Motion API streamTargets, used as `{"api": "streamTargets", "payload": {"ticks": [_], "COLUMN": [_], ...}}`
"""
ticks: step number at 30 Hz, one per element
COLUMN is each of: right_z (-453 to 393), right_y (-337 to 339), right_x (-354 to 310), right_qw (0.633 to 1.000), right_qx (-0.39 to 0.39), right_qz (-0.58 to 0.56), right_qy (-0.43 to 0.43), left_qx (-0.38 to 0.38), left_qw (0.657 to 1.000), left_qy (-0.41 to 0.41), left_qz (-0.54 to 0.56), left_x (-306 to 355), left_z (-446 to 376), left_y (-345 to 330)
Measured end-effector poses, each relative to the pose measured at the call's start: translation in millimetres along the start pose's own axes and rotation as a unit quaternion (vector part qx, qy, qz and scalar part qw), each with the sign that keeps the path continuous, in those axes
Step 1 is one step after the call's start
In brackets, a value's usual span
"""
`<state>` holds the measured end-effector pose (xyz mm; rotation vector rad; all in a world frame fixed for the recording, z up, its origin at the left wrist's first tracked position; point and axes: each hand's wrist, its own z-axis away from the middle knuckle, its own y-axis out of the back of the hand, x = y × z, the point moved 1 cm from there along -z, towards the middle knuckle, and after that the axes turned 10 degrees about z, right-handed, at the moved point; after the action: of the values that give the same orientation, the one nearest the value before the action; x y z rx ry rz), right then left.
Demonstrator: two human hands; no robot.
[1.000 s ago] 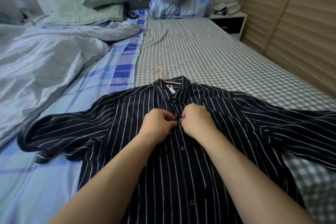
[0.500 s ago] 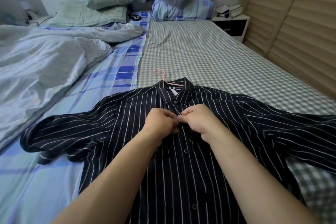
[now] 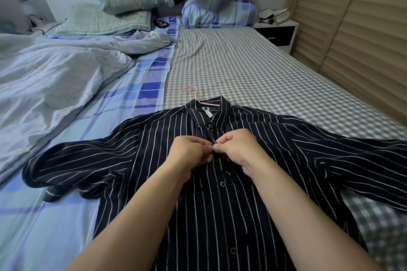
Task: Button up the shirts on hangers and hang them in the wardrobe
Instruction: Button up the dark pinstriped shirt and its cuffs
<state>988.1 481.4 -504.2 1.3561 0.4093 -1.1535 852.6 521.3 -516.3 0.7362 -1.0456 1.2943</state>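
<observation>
Your left hand (image 3: 191, 153) and right hand (image 3: 236, 148) meet knuckle to knuckle, each pinching the placket of the striped shirt (image 3: 220, 204), which lies flat on the bed (image 3: 253, 68) beneath them. Just beyond your hands, the pink hanger (image 3: 195, 94) hook pokes from the collar.

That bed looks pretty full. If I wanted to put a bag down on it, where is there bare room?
The widest bare patch is the checked sheet, between the pink hanger and the plaid pillow, out to the bed's right edge. A narrower blue strip runs beside the rumpled duvet. Near the person it is crowded: the striped shirt spreads across, both hands pinching its front.
</observation>
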Motion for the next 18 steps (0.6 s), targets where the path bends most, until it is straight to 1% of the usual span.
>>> {"api": "streamTargets", "payload": {"ticks": [5, 7, 9, 13, 18], "right_z": [0.6, 2.5, 5.2, 8.3, 5.5], "right_y": [7.8, 9.9, 10.8, 8.3, 3.6], "right_x": [0.8, 0.7, 0.8, 3.3, 7.2], "right_qw": [0.993, 0.990, 0.991, 0.993, 0.995], "right_qx": [-0.097, -0.114, -0.112, -0.097, -0.050], "right_qz": [-0.068, -0.079, -0.068, -0.043, -0.009], "right_qy": [-0.004, 0.001, 0.017, 0.049, 0.088], "left_qx": [-0.011, 0.002, 0.012, -0.013, 0.023], "left_qw": [0.999, 0.999, 0.999, 1.000, 0.998], "left_qy": [0.025, 0.031, 0.032, 0.015, 0.002], "left_qz": [0.022, 0.029, 0.027, 0.020, 0.050], "left_x": [4.4, 6.1, 7.4, 5.6, 1.8], "left_z": [1.7, -0.1, 0.4, 2.8, 3.8], "left_y": [2.9, 0.7, -2.2, -0.4, -0.7]}}
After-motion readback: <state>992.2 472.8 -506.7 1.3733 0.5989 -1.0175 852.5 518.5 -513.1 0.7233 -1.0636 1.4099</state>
